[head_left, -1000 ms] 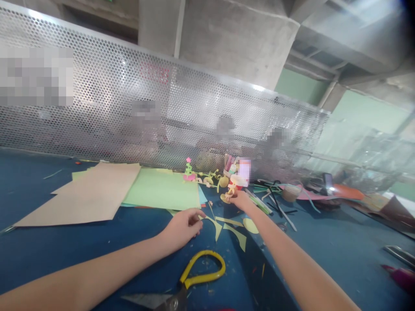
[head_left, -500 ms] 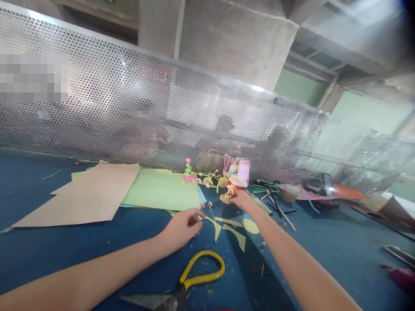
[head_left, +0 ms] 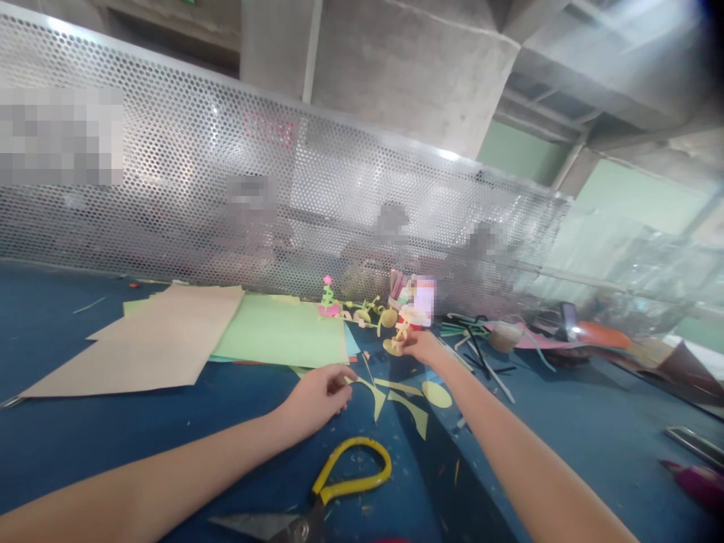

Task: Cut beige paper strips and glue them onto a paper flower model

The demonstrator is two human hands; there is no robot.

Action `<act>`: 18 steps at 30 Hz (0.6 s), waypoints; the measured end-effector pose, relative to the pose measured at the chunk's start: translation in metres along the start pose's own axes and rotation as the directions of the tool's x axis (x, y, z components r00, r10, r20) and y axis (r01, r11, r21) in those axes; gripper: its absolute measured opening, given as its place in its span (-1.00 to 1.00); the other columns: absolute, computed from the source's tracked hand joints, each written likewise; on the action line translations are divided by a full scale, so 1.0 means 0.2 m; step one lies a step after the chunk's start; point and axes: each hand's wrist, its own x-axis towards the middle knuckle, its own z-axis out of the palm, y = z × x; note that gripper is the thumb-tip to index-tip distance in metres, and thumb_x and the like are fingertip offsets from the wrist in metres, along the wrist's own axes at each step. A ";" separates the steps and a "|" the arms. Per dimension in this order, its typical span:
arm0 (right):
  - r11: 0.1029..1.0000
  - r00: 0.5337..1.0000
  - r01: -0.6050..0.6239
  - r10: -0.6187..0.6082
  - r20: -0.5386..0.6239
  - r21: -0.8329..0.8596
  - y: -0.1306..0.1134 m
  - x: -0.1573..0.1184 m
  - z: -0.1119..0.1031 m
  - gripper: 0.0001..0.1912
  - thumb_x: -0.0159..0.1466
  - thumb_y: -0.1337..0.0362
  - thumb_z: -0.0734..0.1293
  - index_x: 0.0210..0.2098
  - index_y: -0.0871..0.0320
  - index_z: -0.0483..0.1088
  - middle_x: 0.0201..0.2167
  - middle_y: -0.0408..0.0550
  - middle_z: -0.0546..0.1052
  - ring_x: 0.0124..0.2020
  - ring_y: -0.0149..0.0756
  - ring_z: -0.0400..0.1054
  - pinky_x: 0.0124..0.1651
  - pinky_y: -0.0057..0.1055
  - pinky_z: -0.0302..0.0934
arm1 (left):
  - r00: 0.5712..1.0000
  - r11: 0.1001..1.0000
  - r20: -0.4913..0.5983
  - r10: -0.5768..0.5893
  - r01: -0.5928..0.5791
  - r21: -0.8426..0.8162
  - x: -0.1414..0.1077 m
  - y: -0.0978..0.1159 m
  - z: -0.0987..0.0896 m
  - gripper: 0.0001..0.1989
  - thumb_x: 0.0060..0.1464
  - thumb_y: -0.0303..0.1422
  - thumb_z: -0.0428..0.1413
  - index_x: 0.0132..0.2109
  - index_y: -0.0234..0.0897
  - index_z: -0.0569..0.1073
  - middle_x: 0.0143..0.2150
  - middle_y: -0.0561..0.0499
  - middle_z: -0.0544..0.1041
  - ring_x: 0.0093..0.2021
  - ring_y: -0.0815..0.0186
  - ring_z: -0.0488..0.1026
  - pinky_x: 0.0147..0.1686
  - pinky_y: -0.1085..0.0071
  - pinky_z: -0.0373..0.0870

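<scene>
- Reference: clock positions are read from the left hand (head_left: 322, 392) unless stated otherwise; 12 o'clock points away from the person.
- Right hand (head_left: 421, 348): at 2 o'clock. Thumb and fingers pinch the lower part of a small, pale yellow-orange paper figure (head_left: 403, 329).
- Paper figure: at 2 o'clock, upright, above a round yellowish base (head_left: 391, 348). Exact finger contact is too small to tell.
- Left hand: lies on the blue tabletop (head_left: 588, 460). Fingers are loosely curved, with a narrow gap to the thumb.
- Curved, pointed, pale yellow-green paper offcut (head_left: 412, 414): between 3 and 4 o'clock, flat.
- Oval, pale yellow-green paper piece (head_left: 437, 394): at 3 o'clock, beside the right forearm.
- Yellow-handled metal scissors (head_left: 321, 499): handle loop at 5 o'clock, blade directed toward 9 o'clock.
- Light green paper sheet (head_left: 283, 328): at 11 o'clock, partly beneath a large beige paper sheet (head_left: 164, 343).
- Small green paper ornament with pink top and pink base (head_left: 328, 294): at 12 o'clock, in front of a perforated metal screen (head_left: 339, 188).
</scene>
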 end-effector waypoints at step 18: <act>0.936 0.996 -0.063 0.037 -0.081 -0.346 0.12 -0.65 -0.36 -0.66 0.09 0.08 0.30 -0.70 0.13 0.31 -0.69 -0.10 0.47 -0.59 -0.32 0.36 -0.48 -0.44 0.13 | 1.000 1.000 -0.009 0.013 -0.013 0.005 -0.05 0.04 0.01 -0.71 -0.01 -0.27 -0.03 -0.14 -0.28 0.39 -0.45 0.07 0.42 -0.46 0.34 0.42 -0.43 0.45 0.37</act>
